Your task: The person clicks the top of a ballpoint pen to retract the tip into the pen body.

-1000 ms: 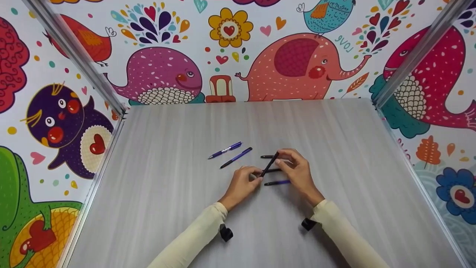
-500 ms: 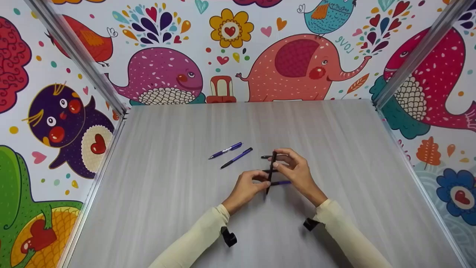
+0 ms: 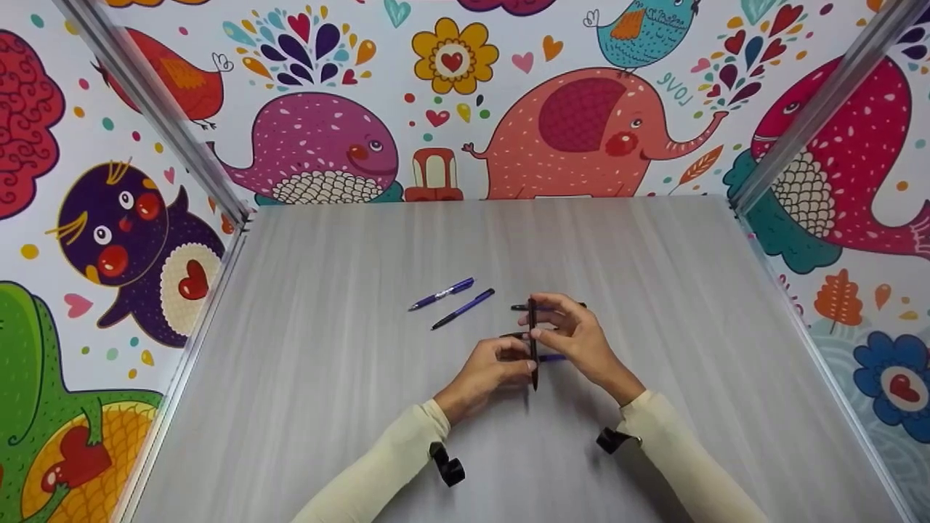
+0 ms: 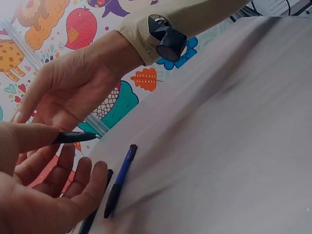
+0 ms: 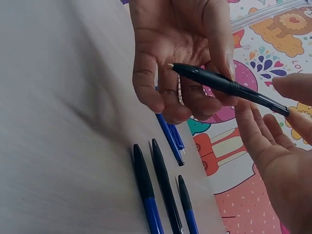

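Pinching the pen (image 5: 214,82) in left hand (image 3: 490,370), tip towards us, we cannot tell if right hand (image 3: 579,339) grips its rear.

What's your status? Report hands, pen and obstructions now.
Left hand pinching black pen near its tip; right hand at other end. Pen above table. Other pens lying nearby.

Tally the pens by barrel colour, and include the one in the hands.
Blue: 4 (far left pen, near left pen, near right pen, far right pen)
Black: 2 (held pen, middle right pen)
Total: 6 pens
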{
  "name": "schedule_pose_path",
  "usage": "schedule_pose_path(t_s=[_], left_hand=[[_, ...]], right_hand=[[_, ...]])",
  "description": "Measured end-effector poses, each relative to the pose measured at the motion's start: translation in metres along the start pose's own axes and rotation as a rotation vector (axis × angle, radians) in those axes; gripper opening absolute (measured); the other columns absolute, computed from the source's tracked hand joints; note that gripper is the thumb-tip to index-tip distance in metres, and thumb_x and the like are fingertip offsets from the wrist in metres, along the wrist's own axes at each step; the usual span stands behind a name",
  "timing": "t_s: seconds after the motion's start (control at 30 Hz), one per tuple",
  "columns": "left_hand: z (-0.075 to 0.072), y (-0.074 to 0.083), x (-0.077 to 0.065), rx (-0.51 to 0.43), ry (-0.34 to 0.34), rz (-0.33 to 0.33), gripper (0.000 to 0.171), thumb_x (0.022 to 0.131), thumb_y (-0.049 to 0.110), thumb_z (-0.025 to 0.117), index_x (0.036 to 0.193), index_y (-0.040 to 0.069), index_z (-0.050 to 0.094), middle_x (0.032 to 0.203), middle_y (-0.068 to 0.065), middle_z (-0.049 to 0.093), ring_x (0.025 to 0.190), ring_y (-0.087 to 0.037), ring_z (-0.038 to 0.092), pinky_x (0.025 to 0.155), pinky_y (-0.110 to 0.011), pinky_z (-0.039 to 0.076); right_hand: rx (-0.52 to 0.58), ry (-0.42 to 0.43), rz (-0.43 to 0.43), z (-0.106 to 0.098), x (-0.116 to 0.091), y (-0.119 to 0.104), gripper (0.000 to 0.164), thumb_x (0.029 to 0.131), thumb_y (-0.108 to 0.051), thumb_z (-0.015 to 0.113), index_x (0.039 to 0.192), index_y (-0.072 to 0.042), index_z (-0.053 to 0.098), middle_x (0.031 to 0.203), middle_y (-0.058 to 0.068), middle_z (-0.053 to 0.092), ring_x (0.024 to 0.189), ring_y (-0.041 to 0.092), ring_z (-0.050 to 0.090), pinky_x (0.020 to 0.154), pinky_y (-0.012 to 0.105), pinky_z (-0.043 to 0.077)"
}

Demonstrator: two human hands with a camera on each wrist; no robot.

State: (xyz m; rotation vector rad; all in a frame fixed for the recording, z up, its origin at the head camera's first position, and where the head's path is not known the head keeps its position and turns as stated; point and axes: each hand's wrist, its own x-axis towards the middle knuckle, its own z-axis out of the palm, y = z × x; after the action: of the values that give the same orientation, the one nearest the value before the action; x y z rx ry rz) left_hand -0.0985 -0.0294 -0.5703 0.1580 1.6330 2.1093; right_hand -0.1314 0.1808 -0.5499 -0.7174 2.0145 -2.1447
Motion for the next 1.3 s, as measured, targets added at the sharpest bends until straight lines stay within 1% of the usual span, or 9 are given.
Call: schedule_pose_path(t_s=[0.13,0.27,0.43,0.57,0.7,0.9,0.97,1.13,1.3], left_hand=[[0.0,-0.001,-0.002,-0.078,-0.012,-0.047,0.018,0.095,0.0,0.078,0.112,-0.001,0.074,0.109,-0.008,0.072,0.097,-0.021,0.074,0.095,-0.049,0.064],[0.001,-0.002,-0.005,-0.157,-0.032,-0.069,0.019,0.096,-0.001,0.077,0.115,-0.002,0.072,0.114,-0.012,0.073,0.099,-0.023,0.075,0.091,-0.043,0.065],[0.0,-0.004,-0.005,-0.219,-0.059,-0.078,0.02,0.098,-0.002,0.075,0.117,-0.004,0.071,0.122,-0.02,0.072,0.105,-0.027,0.074,0.092,-0.044,0.064],[0.001,-0.005,-0.006,-0.261,-0.077,-0.087,0.018,0.098,-0.004,0.074,0.115,-0.003,0.071,0.119,-0.019,0.072,0.105,-0.027,0.073,0.091,-0.044,0.064],[0.002,-0.005,-0.006,-0.297,-0.082,-0.099,0.018,0.098,-0.006,0.072,0.115,-0.004,0.071,0.116,-0.015,0.072,0.101,-0.023,0.074,0.09,-0.042,0.064],[0.004,-0.006,-0.006,-0.32,-0.077,-0.115,0.018,0.098,-0.007,0.071,0.115,-0.003,0.071,0.114,-0.012,0.072,0.1,-0.021,0.074,0.089,-0.041,0.064],[0.005,-0.007,-0.007,-0.321,-0.061,-0.115,0.017,0.097,-0.008,0.071,0.113,-0.002,0.071,0.112,-0.012,0.072,0.099,-0.021,0.074,0.089,-0.041,0.065],[0.007,-0.007,-0.009,-0.327,-0.008,-0.096,0.014,0.096,-0.01,0.072,0.108,-0.004,0.072,0.106,-0.011,0.072,0.096,-0.022,0.074,0.087,-0.044,0.066],[0.01,-0.007,-0.011,-0.311,0.012,-0.093,0.013,0.093,-0.009,0.074,0.105,-0.003,0.073,0.104,-0.01,0.073,0.094,-0.022,0.075,0.084,-0.043,0.066]], right_hand=[[0.016,-0.033,0.031,-0.002,-0.001,0.0,0.06,0.101,0.005,0.074,0.155,0.011,0.049,0.145,0.025,0.061,0.121,0.029,0.073,0.094,0.04,0.064],[0.031,-0.065,0.042,-0.003,-0.002,0.0,0.063,0.101,0.007,0.074,0.157,0.01,0.047,0.148,0.031,0.055,0.121,0.028,0.073,0.094,0.041,0.064],[0.065,-0.088,0.08,-0.004,-0.003,-0.001,0.066,0.1,0.005,0.075,0.159,0.008,0.045,0.148,0.043,0.047,0.123,0.033,0.072,0.094,0.041,0.064],[0.064,-0.093,0.099,-0.005,-0.003,-0.002,0.067,0.1,0.004,0.076,0.159,0.006,0.046,0.148,0.041,0.049,0.122,0.036,0.071,0.093,0.04,0.064],[0.049,-0.094,0.105,-0.006,-0.004,-0.002,0.067,0.099,0.005,0.077,0.159,0.007,0.047,0.148,0.037,0.052,0.119,0.03,0.072,0.092,0.037,0.064],[0.035,-0.094,0.1,-0.007,-0.003,0.0,0.068,0.096,0.01,0.077,0.156,0.013,0.047,0.138,0.015,0.062,0.116,0.024,0.071,0.091,0.032,0.063],[0.032,-0.095,0.098,-0.007,-0.003,0.0,0.067,0.095,0.01,0.077,0.155,0.013,0.047,0.137,0.012,0.063,0.115,0.024,0.071,0.09,0.031,0.063],[0.039,-0.089,0.102,-0.006,-0.004,0.0,0.067,0.095,0.01,0.077,0.155,0.012,0.048,0.135,0.018,0.061,0.114,0.023,0.072,0.089,0.031,0.063],[0.017,-0.081,0.098,-0.006,-0.006,0.0,0.065,0.094,0.01,0.078,0.153,0.012,0.051,0.133,0.024,0.061,0.114,0.025,0.072,0.089,0.032,0.064]])
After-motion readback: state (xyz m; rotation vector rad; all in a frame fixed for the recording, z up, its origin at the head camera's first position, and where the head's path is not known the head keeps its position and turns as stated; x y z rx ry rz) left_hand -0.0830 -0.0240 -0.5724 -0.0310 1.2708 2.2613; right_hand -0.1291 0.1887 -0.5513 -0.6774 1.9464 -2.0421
